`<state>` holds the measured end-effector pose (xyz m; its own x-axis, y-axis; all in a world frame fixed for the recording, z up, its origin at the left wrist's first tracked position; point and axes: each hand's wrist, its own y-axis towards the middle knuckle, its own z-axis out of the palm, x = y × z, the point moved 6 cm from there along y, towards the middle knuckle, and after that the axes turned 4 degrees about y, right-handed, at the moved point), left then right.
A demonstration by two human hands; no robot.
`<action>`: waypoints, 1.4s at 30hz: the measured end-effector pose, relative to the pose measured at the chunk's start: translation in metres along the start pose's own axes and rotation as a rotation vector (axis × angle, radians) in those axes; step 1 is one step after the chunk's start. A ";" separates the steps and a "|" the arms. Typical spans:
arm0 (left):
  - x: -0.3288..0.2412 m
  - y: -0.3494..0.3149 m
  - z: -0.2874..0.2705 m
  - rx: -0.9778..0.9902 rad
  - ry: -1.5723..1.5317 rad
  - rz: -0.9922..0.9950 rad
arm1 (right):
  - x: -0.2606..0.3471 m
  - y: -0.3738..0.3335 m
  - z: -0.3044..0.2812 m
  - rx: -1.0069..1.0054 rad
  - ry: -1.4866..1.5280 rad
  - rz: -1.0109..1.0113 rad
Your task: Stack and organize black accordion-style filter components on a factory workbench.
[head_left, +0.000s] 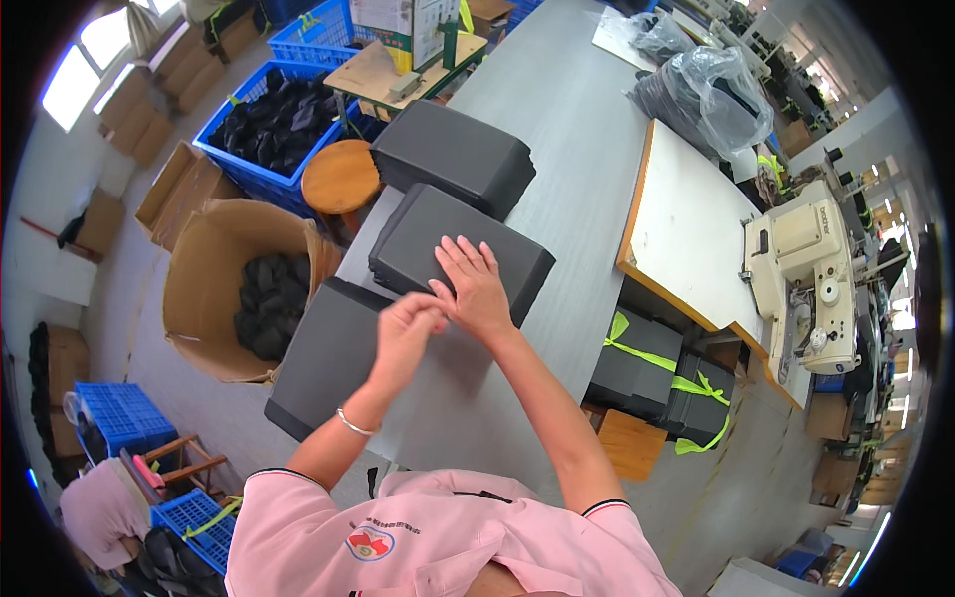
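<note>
The middle dark-grey stack [438, 219], a block with slightly uneven edges, sits on the grey bench [567, 149] in front of the person. Its long axis runs crosswise and slanted, from far left to nearer right. The right hand [473, 294] is the nearer one: it lies flat on the stack's top with fingers extended, pressing or resting but gripping nothing. The left hand [406, 323] is loosely curled at the stack's near side, its fingertips meeting or almost meeting the right thumb; whether it pinches anything cannot be told. The stack thus lies directly under the right hand and just beyond the left.

A far dark-grey stack [453, 149] stands just behind it, and a near dark-grey stack [328, 353] lies to the near left, partly behind the left forearm. Left of the bench are a round wooden stool [340, 177], an open cardboard box [199, 308] with dark pieces inside and a blue crate [249, 177]. To the right, a sewing machine [801, 239] stands on a white worktop [686, 219].
</note>
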<state>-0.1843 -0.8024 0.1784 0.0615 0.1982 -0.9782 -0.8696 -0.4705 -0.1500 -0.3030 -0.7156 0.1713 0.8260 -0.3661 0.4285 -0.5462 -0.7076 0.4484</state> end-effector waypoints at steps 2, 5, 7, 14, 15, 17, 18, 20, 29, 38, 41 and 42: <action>-0.023 0.030 -0.021 -0.007 0.055 0.083 | 0.000 0.003 0.003 0.023 0.007 -0.043; -0.042 0.082 -0.071 -0.144 0.276 0.203 | 0.014 -0.003 -0.032 -0.062 0.000 -0.005; -0.044 0.124 -0.093 -0.199 0.341 0.218 | 0.002 -0.033 -0.058 -0.186 -0.082 0.152; -0.031 0.275 -0.134 -0.173 0.596 0.211 | -0.072 -0.127 -0.005 -0.274 0.949 0.997; -0.030 0.290 -0.133 -0.182 0.585 0.205 | -0.075 -0.125 0.001 -0.275 0.942 0.998; -0.024 0.309 -0.124 -0.116 0.536 0.151 | -0.069 -0.115 0.023 -0.117 1.128 1.014; -0.019 0.315 -0.116 -0.052 0.494 0.098 | -0.067 -0.110 0.025 -0.119 1.122 1.018; -0.018 0.319 -0.111 -0.026 0.528 0.047 | -0.056 -0.101 0.033 -0.037 1.132 1.082; -0.002 0.317 -0.143 0.039 0.287 -0.096 | -0.036 -0.026 0.071 -0.149 1.153 0.802; -0.035 0.162 -0.239 0.056 0.450 -0.052 | -0.037 -0.131 0.047 -0.148 1.099 1.129; -0.042 0.060 -0.253 0.151 0.574 -0.176 | -0.013 -0.181 0.064 0.039 1.195 1.229; -0.028 0.031 -0.268 0.178 0.589 -0.214 | 0.003 -0.192 0.077 0.156 1.270 1.270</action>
<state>-0.0814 -1.0525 0.1626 0.4567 -0.2569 -0.8517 -0.8731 -0.3135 -0.3735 -0.1850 -0.6276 0.0267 -0.6824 -0.0881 0.7256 -0.6159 -0.4653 -0.6358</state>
